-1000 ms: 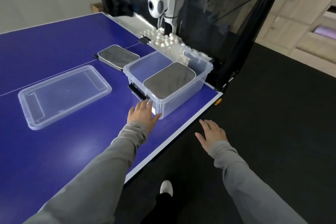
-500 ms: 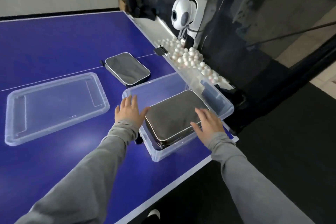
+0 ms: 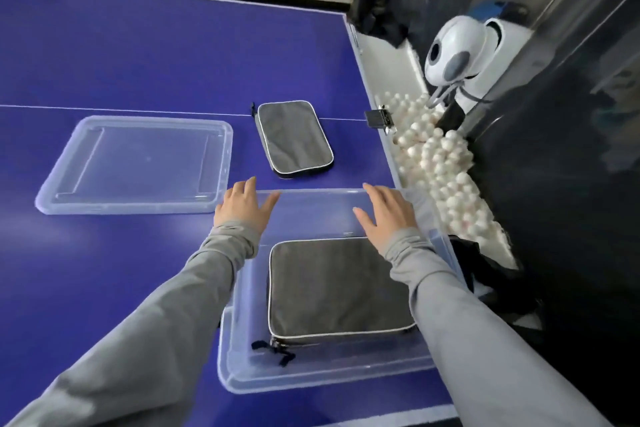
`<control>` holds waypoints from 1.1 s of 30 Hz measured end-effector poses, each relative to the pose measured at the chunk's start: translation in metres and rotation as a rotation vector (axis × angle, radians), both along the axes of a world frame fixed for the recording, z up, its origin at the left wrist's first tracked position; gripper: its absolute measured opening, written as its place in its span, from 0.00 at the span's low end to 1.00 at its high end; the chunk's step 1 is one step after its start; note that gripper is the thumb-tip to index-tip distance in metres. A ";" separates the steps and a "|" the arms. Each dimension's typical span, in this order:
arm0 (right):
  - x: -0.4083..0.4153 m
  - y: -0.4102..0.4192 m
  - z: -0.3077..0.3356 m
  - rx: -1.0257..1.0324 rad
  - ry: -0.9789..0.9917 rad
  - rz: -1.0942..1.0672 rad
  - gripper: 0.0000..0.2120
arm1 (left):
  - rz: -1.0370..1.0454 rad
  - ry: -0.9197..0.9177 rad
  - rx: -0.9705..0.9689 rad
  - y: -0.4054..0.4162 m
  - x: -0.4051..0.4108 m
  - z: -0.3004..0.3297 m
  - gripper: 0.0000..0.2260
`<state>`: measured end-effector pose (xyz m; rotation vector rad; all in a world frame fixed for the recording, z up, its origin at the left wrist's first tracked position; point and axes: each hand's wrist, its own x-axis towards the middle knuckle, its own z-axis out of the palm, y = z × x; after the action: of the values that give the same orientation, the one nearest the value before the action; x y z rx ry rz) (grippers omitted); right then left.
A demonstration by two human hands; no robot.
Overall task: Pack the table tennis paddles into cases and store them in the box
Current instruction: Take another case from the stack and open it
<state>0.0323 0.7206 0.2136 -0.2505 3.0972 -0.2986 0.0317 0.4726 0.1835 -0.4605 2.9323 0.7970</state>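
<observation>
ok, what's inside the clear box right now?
One grey zipped case lies flat in the clear box, filling the near half. The right hand hovers over the far half. The case's contents are hidden.

Both hands, left (image 3: 244, 208) and right (image 3: 388, 215), reached forward over the box (image 3: 325, 381).

A table tennis practice room; the blue, white-lined worktop (image 3: 156, 55) fills the view; right of it a trough of white balls (image 3: 440, 163); beyond that a white ball-feeding machine (image 3: 457, 55).
</observation>
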 end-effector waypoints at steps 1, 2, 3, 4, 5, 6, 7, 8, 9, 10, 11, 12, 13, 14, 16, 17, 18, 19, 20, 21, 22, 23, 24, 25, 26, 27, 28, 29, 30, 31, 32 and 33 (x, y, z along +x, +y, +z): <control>-0.015 0.003 -0.001 -0.008 0.004 0.023 0.25 | 0.028 -0.019 0.007 0.002 -0.003 -0.002 0.29; -0.028 0.006 -0.003 -0.018 0.006 0.038 0.25 | 0.055 -0.024 0.010 0.004 -0.005 -0.004 0.28; -0.041 0.007 -0.004 -0.027 0.002 0.048 0.24 | 0.079 -0.016 0.009 0.006 -0.006 -0.006 0.27; -0.053 0.008 -0.006 -0.033 -0.007 0.052 0.24 | 0.096 0.000 0.007 0.007 -0.005 -0.008 0.25; -0.064 0.008 -0.008 -0.036 -0.012 0.055 0.24 | 0.106 0.016 0.001 0.008 -0.004 -0.009 0.25; -0.075 0.007 -0.010 -0.034 -0.022 0.063 0.24 | 0.120 0.023 -0.003 0.009 -0.005 -0.010 0.24; -0.087 0.006 -0.013 -0.029 -0.030 0.068 0.23 | 0.134 0.025 -0.005 0.009 -0.006 -0.011 0.23; -0.099 0.004 -0.016 -0.021 -0.042 0.074 0.23 | 0.147 0.026 -0.005 0.009 -0.007 -0.013 0.22; -0.110 0.002 -0.020 -0.019 -0.058 0.077 0.23 | 0.157 0.027 -0.002 0.008 -0.009 -0.014 0.22; -0.121 0.000 -0.023 -0.025 -0.076 0.075 0.23 | 0.165 0.033 0.004 0.008 -0.009 -0.015 0.21; -0.133 -0.004 -0.028 -0.036 -0.097 0.071 0.23 | 0.174 0.039 0.013 0.007 -0.010 -0.017 0.20; -0.144 -0.007 -0.032 -0.050 -0.115 0.062 0.23 | 0.184 0.044 0.024 0.007 -0.010 -0.018 0.19; -0.156 -0.011 -0.037 -0.065 -0.133 0.050 0.23 | 0.195 0.044 0.033 0.006 -0.011 -0.019 0.19; -0.167 -0.015 -0.043 -0.077 -0.150 0.035 0.22 | 0.200 0.044 0.039 0.006 -0.011 -0.019 0.19; -0.187 -0.024 -0.055 -0.083 -0.192 0.007 0.22 | 0.196 0.048 0.051 0.005 -0.010 -0.019 0.19; -0.197 -0.028 -0.062 -0.083 -0.218 -0.007 0.22 | 0.194 0.048 0.056 0.005 -0.010 -0.020 0.19; -0.208 -0.033 -0.070 -0.087 -0.248 -0.024 0.22 | 0.190 0.043 0.053 0.005 -0.010 -0.020 0.20; -0.218 -0.039 -0.078 -0.095 -0.274 -0.045 0.23 | 0.187 0.039 0.044 0.004 -0.011 -0.021 0.21; -0.227 -0.043 -0.085 -0.104 -0.291 -0.069 0.23 | 0.180 0.040 0.036 0.005 -0.010 -0.020 0.22; -0.234 -0.046 -0.090 -0.110 -0.299 -0.091 0.24 | 0.173 0.046 0.030 0.005 -0.010 -0.018 0.23; -0.243 -0.052 -0.098 -0.108 -0.309 -0.108 0.25 | 0.178 0.046 0.030 0.004 -0.010 -0.018 0.24; -0.251 -0.057 -0.105 -0.108 -0.314 -0.126 0.26 | 0.183 0.048 0.031 0.004 -0.011 -0.017 0.26; -0.256 -0.060 -0.112 -0.112 -0.312 -0.146 0.27 | 0.180 0.054 0.029 0.005 -0.010 -0.015 0.28; -0.261 -0.064 -0.119 -0.116 -0.310 -0.165 0.29 | 0.181 0.055 0.028 0.005 -0.009 -0.015 0.29; -0.268 -0.068 -0.128 -0.116 -0.303 -0.184 0.30 | 0.185 0.058 0.025 0.005 -0.010 -0.016 0.30; -0.274 -0.071 -0.135 -0.115 -0.294 -0.204 0.32 | 0.186 0.064 0.020 0.005 -0.010 -0.017 0.30; -0.279 -0.072 -0.142 -0.118 -0.285 -0.223 0.33 | 0.185 0.075 0.012 0.005 -0.010 -0.018 0.30; -0.283 -0.073 -0.147 -0.125 -0.279 -0.244 0.34 | 0.183 0.086 0.003 0.005 -0.010 -0.018 0.30; -0.286 -0.073 -0.152 -0.137 -0.275 -0.265 0.35 | 0.178 0.095 -0.005 0.006 -0.010 -0.018 0.29; -0.289 -0.073 -0.157 -0.156 -0.276 -0.287 0.37 | 0.173 0.104 -0.007 0.005 -0.010 -0.019 0.29; -0.291 -0.072 -0.162 -0.180 -0.278 -0.306 0.37 | 0.167 0.117 -0.007 0.005 -0.011 -0.019 0.28; -0.292 -0.071 -0.165 -0.204 -0.281 -0.318 0.38 | 0.161 0.129 -0.007 0.005 -0.011 -0.020 0.28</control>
<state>-0.2597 0.6492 0.0486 0.2640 2.8161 -0.6009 0.0209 0.4781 0.1637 -0.6782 3.0477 0.8651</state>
